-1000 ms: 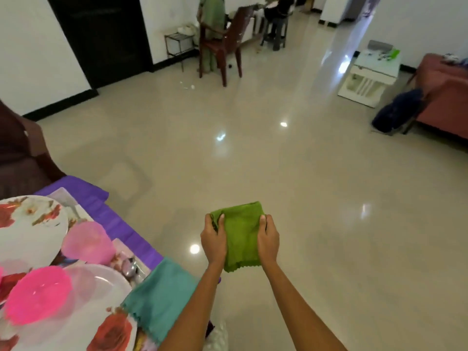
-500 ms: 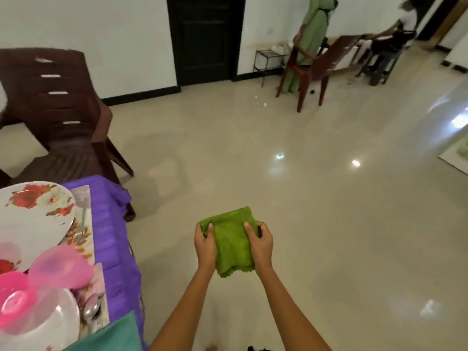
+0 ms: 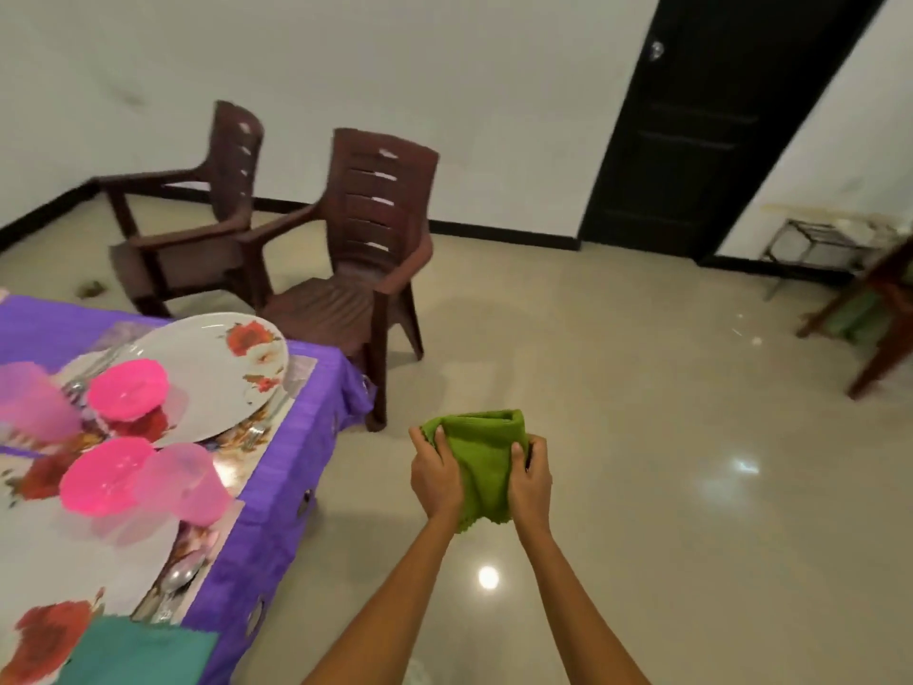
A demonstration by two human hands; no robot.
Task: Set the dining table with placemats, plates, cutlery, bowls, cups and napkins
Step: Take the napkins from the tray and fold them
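I hold a folded green napkin over the floor, to the right of the table. My left hand grips its left edge and my right hand grips its right edge. The table's purple cloth fills the lower left. On it lie a white flowered plate with a pink bowl on it, a second pink bowl, a pale pink cup on its side, and a teal napkin at the near edge. Spoons rest on a flowered placemat.
Two brown plastic chairs stand beyond the table's far corner. A black door is in the back wall, a wire rack and another chair's legs at the right. Shiny tiled floor spreads under my hands.
The view has swung left, so the table and chairs now fill more of the frame. My hands still hold the green napkin, now drawn closer around it.
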